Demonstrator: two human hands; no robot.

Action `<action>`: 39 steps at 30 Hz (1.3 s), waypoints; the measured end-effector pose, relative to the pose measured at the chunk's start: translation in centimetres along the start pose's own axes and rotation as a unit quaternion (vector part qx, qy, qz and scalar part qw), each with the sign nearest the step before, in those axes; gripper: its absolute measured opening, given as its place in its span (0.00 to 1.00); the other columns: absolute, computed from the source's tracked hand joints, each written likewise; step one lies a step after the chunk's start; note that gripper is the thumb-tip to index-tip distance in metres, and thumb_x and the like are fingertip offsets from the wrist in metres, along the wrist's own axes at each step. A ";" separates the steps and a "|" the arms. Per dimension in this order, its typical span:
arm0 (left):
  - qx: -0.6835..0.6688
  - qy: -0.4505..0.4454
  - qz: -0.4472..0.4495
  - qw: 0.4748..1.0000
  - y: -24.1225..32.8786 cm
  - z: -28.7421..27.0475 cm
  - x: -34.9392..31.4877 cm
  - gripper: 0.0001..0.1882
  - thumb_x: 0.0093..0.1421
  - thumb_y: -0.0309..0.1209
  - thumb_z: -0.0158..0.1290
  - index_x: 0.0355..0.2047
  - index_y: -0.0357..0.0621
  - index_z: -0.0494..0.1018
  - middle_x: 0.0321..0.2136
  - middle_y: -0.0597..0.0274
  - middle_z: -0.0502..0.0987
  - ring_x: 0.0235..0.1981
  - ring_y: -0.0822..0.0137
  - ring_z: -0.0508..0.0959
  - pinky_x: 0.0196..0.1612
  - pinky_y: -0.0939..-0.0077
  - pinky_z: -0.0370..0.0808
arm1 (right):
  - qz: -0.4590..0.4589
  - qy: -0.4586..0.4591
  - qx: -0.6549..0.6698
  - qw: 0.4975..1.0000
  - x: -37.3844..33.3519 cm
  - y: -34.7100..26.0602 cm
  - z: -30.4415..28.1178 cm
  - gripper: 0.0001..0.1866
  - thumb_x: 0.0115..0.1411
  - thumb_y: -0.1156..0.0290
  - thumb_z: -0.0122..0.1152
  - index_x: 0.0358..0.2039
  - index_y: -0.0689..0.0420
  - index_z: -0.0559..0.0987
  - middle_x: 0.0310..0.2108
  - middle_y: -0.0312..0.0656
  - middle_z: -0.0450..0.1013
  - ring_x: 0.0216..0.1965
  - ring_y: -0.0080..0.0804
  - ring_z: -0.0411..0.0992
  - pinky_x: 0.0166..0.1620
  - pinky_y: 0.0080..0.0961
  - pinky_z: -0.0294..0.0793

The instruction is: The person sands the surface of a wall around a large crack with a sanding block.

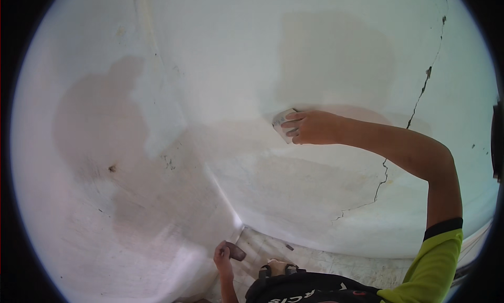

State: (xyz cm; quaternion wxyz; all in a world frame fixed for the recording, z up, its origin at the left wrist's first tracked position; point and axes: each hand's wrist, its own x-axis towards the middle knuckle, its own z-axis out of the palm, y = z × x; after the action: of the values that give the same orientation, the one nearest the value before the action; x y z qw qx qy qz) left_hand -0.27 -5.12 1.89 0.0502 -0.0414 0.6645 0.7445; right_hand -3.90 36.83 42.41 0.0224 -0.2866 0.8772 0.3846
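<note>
My right hand [312, 128] is pressed to the white wall, fingers spread over a pale grey, flat-sided sheet that looks like folded sandpaper [282, 123]. That arm reaches across from the right in a yellow-green sleeve with a dark cuff. Low down by the corner, my left hand [223, 254] is closed around a dark brown, flat, rounded piece [237, 252]. I cannot make out exactly what that piece is. It is held away from the wall, above the floor.
Two walls meet at a corner [223, 195] left of centre. A jagged crack [420, 96] runs down the right part of the wall. The left wall has a brown spot [112, 168] and scuffs. On the pale floor [325, 261] lies a small dark piece [289, 247] near my feet.
</note>
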 end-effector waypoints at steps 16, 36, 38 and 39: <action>-0.128 -0.044 -0.003 0.991 3.6 4.8 1.2 0.15 0.66 0.26 0.49 0.52 0.41 0.71 0.40 0.66 0.74 0.39 0.75 0.74 0.44 0.79 0.73 | 0.240 0.310 0.072 0.917 -1.5 -3.4 8.3 0.16 0.61 0.68 0.53 0.49 0.53 0.77 0.59 0.35 0.68 0.66 0.34 0.58 0.70 0.34 0.52; -0.140 -0.042 -0.015 0.989 -2.3 1.4 -0.4 0.15 0.65 0.28 0.52 0.52 0.42 0.71 0.41 0.67 0.73 0.42 0.75 0.73 0.40 0.81 0.72 | 0.106 0.117 0.026 0.987 -2.7 -11.2 13.4 0.08 0.59 0.68 0.56 0.40 0.50 0.78 0.60 0.35 0.67 0.66 0.33 0.58 0.67 0.30 0.59; -0.118 -0.056 0.012 0.991 -1.4 3.0 -1.5 0.17 0.63 0.30 0.52 0.52 0.43 0.71 0.39 0.67 0.72 0.37 0.76 0.71 0.34 0.83 0.69 | 0.062 0.106 -0.069 0.990 -4.4 -10.6 13.5 0.07 0.59 0.68 0.56 0.38 0.50 0.77 0.61 0.34 0.66 0.66 0.32 0.58 0.67 0.30 0.59; -0.123 -0.059 0.013 0.991 -1.0 3.0 -2.1 0.17 0.63 0.30 0.52 0.52 0.43 0.71 0.39 0.67 0.72 0.37 0.76 0.71 0.34 0.83 0.69 | 0.127 0.167 -0.006 0.978 -5.7 -9.1 13.0 0.09 0.59 0.68 0.56 0.40 0.49 0.78 0.61 0.34 0.66 0.66 0.33 0.58 0.66 0.31 0.60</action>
State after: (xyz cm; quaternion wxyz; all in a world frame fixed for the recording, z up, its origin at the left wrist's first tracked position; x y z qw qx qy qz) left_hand 1.98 -2.04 1.57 0.0740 0.0052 0.5640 0.8225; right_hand 3.20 43.61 28.75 -0.1755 -0.2330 0.8955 0.3360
